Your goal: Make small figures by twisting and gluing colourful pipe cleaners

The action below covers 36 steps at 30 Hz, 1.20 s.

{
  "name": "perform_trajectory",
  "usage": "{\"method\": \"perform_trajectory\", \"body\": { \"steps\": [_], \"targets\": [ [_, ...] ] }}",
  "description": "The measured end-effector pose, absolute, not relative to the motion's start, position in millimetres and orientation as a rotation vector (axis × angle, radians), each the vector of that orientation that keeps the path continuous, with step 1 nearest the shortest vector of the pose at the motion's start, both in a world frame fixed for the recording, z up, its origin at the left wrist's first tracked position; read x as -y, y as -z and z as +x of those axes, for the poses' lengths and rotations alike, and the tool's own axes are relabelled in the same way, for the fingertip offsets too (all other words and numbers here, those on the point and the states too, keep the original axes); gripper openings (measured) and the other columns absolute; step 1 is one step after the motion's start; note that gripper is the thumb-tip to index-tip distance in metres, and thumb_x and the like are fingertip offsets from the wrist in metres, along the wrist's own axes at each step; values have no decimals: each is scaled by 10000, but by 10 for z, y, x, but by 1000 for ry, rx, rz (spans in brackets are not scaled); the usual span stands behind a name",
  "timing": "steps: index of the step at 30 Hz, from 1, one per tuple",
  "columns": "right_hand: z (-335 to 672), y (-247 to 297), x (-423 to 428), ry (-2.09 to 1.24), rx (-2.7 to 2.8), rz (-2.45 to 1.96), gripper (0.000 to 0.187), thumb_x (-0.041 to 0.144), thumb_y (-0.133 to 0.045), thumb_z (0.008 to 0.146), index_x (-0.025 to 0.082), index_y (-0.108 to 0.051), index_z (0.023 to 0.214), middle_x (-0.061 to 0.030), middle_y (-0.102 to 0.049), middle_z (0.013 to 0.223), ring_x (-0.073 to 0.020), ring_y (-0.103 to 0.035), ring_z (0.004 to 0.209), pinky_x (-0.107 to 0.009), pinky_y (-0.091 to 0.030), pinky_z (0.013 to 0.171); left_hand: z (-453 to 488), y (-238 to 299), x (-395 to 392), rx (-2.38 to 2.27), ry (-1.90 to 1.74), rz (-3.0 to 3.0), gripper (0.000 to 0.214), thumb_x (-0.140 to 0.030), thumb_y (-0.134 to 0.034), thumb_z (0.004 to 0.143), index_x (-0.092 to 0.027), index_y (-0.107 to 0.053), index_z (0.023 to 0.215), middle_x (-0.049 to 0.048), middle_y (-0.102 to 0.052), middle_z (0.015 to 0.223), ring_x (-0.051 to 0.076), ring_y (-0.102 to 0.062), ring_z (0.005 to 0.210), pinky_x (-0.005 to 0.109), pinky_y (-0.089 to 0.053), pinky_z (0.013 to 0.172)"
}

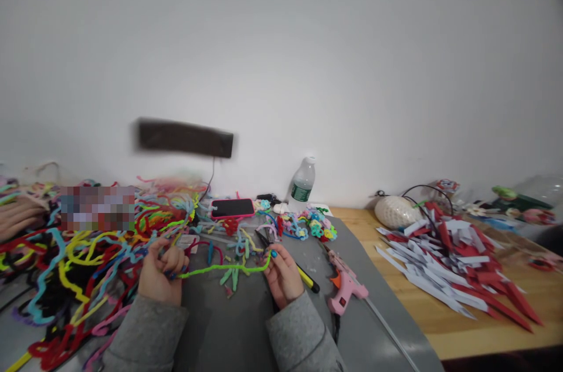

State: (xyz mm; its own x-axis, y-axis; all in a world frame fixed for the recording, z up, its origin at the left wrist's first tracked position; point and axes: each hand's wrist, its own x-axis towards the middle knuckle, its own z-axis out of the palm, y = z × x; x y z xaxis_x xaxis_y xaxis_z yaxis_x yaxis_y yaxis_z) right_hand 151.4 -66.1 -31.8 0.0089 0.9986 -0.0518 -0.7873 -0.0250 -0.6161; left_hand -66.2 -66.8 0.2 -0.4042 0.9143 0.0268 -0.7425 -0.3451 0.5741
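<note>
Over the gray tabletop, left hand and right hand pinch a sideways-running green pipe cleaner.

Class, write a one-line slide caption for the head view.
The left hand and right hand hold a green pipe cleaner over a grey table, a glue gun lying to the right.

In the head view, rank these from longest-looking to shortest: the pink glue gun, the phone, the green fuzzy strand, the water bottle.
1. Green fuzzy strand, clearly longest.
2. Pink glue gun, though it looks nearer the camera.
3. Phone and water bottle: too alike to rank.
</note>
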Motion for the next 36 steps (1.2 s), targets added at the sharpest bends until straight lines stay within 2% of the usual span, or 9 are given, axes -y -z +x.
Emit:
{"method": "perform_trajectory", "body": {
  "steps": [7,10,17,20,23,27,29,31,36],
  "targets": [
    [1483,353,666,-1435,644,-610,155,230,-757,575,187,-637,664,39,-603,565,-72,-543,510,-162,-434,512,-599,30,653,-626,-1610,448,97,-294,-510,759,-205,-524,722,-117,-279,319,48,-221,253,157,-262,307],
    [1443,354,683,-1409,890,-684,136,220,-746,588,178,-629,644,29,-594,568,-86,-527,504,-181,-414,496,-476,107,686,-646,-1280,607,270,-328,-670,634,-211,-504,813,-134,-305,371,27,-197,278,132,-227,278],
    [1371,228,752,-1339,1350,-721,129,258,-701,634,169,-611,653,9,-572,611,-112,-519,536,-217,-409,516,-252,221,817,-704,-836,739,347,-365,-681,621,-221,-428,811,-130,-363,430,4,-206,300,96,-212,268],
    [1380,197,762,-1322,1292,-702,121,257,-684,662,179,-631,739,3,-578,644,-121,-535,584,-222,-419,552,-260,209,796,-687,-841,689,391,-300,-724,544,-222,-414,768,-113,-448,499,7,-266,290,96,-202,247],
    [1404,225,747,-1326,1205,-714,162,265,-673,677,180,-654,814,-12,-598,691,-131,-548,615,-228,-428,578,-307,186,760,-717,-964,675,348,-320,-708,593,-219,-417,755,-96,-493,525,26,-335,299,101,-213,255],
    [1418,283,721,-1297,938,-713,117,270,-691,649,185,-642,711,9,-582,632,-118,-521,554,-209,-425,534,-375,185,739,-631,-990,695,241,-435,-548,748,-207,-469,741,-132,-306,309,28,-177,238,127,-198,267],
    [1416,295,719,-1319,853,-689,120,272,-691,649,189,-623,704,16,-575,599,-116,-513,535,-206,-422,523,-391,185,739,-544,-930,652,282,-481,-480,772,-203,-495,731,-140,-221,301,25,-80,253,134,-171,265],
    [1413,301,720,-1340,850,-670,111,267,-682,662,194,-614,710,20,-574,585,-115,-514,531,-206,-421,526,-395,168,741,-472,-901,589,287,-485,-483,756,-201,-507,728,-130,-238,344,23,-60,275,139,-161,269],
    [1420,343,705,-1276,1007,-668,70,252,-659,694,188,-650,719,1,-589,685,-118,-544,607,-211,-423,583,-397,90,735,-415,-1082,463,139,-249,-577,608,-171,-518,706,-58,-410,518,39,-301,340,153,-248,325]
  ]
}}
